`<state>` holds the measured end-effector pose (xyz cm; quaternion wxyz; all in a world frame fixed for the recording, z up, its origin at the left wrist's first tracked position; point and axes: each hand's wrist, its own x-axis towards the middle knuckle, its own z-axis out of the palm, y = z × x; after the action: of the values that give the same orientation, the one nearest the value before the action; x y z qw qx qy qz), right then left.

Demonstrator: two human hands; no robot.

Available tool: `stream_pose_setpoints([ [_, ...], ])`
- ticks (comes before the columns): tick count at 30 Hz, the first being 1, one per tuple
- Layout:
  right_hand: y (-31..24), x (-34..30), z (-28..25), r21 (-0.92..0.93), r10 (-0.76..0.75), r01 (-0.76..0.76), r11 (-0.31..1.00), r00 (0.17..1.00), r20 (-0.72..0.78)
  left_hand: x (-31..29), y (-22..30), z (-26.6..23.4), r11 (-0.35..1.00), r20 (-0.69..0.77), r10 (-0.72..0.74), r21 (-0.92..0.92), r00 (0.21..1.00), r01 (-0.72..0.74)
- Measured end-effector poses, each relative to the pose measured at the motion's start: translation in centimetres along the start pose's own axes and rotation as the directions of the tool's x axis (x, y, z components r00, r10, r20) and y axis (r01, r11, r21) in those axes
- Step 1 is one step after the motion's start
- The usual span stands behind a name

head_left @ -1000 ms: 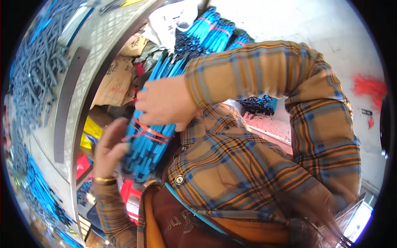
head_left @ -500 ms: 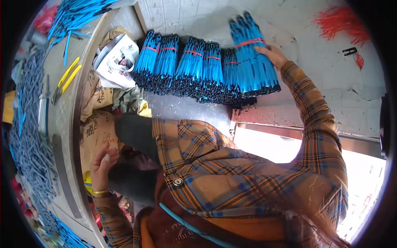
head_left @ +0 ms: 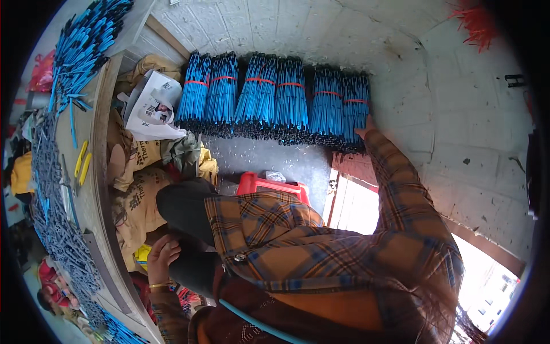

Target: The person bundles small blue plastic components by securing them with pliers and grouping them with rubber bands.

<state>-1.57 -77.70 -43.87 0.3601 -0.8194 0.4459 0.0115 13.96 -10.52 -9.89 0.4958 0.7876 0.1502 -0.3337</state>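
Note:
My right hand (head_left: 368, 125) is at the lower right side of a bundle of thin blue rods with black ends (head_left: 355, 103), bound by a red band. The bundle stands upright at the right end of a row of like bundles (head_left: 258, 92) along the wall. A thumb or finger shows at its edge; the other fingers are mostly hidden. My left hand (head_left: 164, 250) hangs near my leg beside the workbench, its fingers curled in, with nothing visible in them.
A workbench (head_left: 117, 252) on the left bears loose blue rods (head_left: 91, 46), grey pieces (head_left: 57, 189) and yellow-handled cutters (head_left: 85, 166). Brown sacks (head_left: 143, 195) and a white bag (head_left: 152, 109) lie beside it. A red stool (head_left: 249, 182) stands ahead of me; a bright opening (head_left: 358, 206) lies right.
The bundle in my right hand has come down from in front of the row to its right end. My left hand has moved slightly right and down. The view has shifted, showing the red stool.

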Motion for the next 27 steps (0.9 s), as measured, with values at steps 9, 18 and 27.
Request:
stream_pose_setpoints([
  [9, 8.8, 6.8, 1.3, -0.422, -0.046, 0.108, 0.900, 0.987, 0.156, 4.0, -1.5, 1.7, 0.986, 0.066, 0.119, 0.106, 0.991, -0.126],
  [18, -45.3, -12.1, 2.3, 0.287, -0.860, 0.813, 0.507, 0.500, 0.104, 1.8, -11.1, -4.0, 0.728, -0.216, 0.379, 0.670, 0.900, -0.146],
  [27, -75.6, -9.0, 12.5, -0.500, -0.991, 0.866, -0.015, 0.051, 0.120, 1.5, -20.3, -5.7, 0.639, -0.469, 0.683, 0.755, 0.560, -0.147],
])
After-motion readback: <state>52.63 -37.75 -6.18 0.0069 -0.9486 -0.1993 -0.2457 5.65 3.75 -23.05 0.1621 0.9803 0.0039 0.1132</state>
